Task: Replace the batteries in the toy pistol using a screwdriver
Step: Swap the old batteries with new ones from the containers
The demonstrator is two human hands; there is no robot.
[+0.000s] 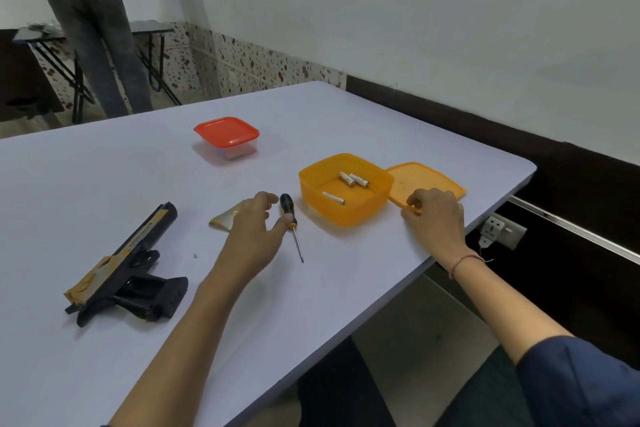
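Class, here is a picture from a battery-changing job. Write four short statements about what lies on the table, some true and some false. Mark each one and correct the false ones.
1. The orange container holds three batteries. True.
2. The red-lidded container stands open. False: its lid is on.
3. The screwdriver lies on the table by the left hand. True.
4. The right hand holds the toy pistol. False: it touches the orange lid; the pistol lies untouched.
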